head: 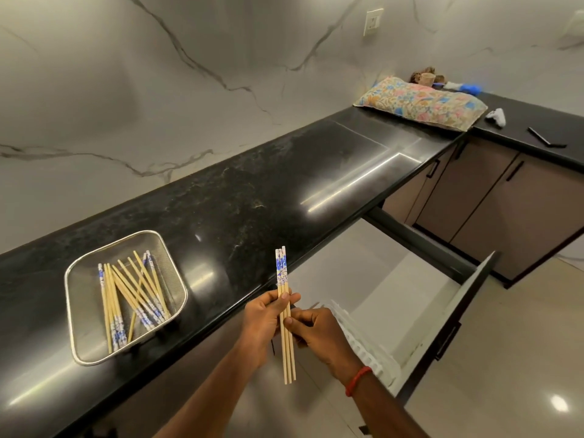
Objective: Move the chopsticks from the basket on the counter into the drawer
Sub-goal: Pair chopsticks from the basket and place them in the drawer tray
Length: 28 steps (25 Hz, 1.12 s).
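Three wooden chopsticks with blue-and-white tops (282, 270) stand upright in a bunch over the counter's front edge. My left hand (264, 324) grips them from the left and my right hand (319, 331) pinches them from the right, lower down. A square metal mesh basket (79, 279) sits on the black counter to the left, with several more chopsticks (132, 298) lying crossed inside it. The open drawer (410, 279) lies below and to the right of my hands, white inside, with a white ridged tray (363, 339) at its near end.
The black counter (252, 200) runs to the far right corner, where a floral pillow (420, 102), a white object (496, 116) and a thin black stick (545, 139) lie. Brown cabinet doors (505, 200) stand beyond the drawer. The dark drawer front (458, 320) juts out over the tiled floor.
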Motion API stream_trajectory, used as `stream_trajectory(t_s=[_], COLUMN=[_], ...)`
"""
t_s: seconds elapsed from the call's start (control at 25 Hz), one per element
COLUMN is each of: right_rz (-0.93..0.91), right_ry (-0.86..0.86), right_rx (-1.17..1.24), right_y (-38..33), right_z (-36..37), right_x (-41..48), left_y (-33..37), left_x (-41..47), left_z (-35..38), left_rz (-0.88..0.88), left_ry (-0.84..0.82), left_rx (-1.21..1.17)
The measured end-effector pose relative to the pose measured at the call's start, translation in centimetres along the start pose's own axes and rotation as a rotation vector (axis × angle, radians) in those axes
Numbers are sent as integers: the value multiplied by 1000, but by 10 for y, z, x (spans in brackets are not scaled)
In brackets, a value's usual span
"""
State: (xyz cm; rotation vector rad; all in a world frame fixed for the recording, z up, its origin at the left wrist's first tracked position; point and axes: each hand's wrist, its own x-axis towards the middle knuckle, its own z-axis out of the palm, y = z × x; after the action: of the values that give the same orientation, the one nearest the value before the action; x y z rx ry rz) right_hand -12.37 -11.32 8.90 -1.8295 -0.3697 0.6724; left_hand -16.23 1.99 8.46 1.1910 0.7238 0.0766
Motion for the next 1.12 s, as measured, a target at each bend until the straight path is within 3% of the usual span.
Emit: stream_trajectory(t_s=[0.48,0.76,1.12], right_rz=[42,78,124], right_ry=[24,140,-11], right_rx=[-54,42,-153], right_y=[43,66,76], right_z=[-40,-46,-78], right_x=[-12,-19,1], left_y=[-38,-62,-71], left_x=[1,-3,12], left_z=[45,66,66], left_rz=[-47,-97,-136], left_ry=[-34,-58,-55], left_rx=[-9,-23,43])
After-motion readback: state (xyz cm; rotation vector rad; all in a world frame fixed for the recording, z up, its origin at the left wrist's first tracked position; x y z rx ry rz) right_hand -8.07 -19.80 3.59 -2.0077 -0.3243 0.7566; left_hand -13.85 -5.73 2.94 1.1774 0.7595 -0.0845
